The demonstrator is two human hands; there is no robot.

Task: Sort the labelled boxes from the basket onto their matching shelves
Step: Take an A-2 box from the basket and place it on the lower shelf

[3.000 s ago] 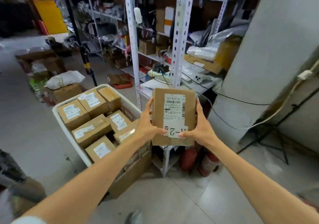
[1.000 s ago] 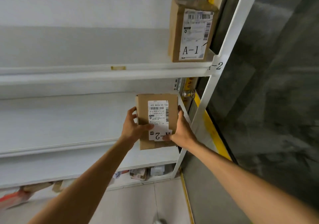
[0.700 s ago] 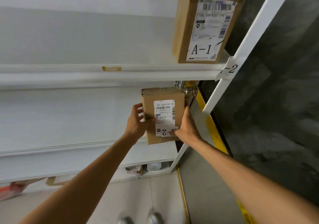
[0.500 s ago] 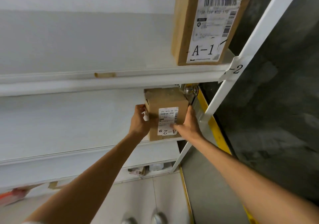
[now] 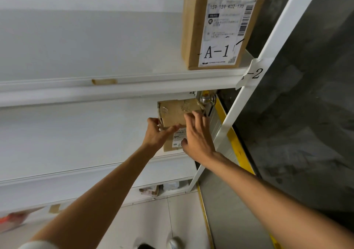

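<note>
The left hand [image 5: 156, 133] gripped the left edge of the small brown cardboard box [image 5: 172, 114], with the fingers curled behind it and the thumb laid across its front. The right hand [image 5: 199, 135] lay over the box's front and top with fingers spread and nearly straight, pressing rather than clasping. Half a second earlier both hands had clamped the box by its sides. Since then the right hand had shifted onto the front, and the box had gone deeper and leaned back. The box appeared to rest at the right end of the white metal middle shelf [image 5: 76, 133], below the white paper tag [image 5: 252, 75] ending in "-2" on the white upright post [image 5: 287, 28]. The larger brown cardboard box marked A-1 [image 5: 193, 28] stood on the upper shelf [image 5: 153, 84]. Placement appeared nearly complete, with only release outstanding.
</note>
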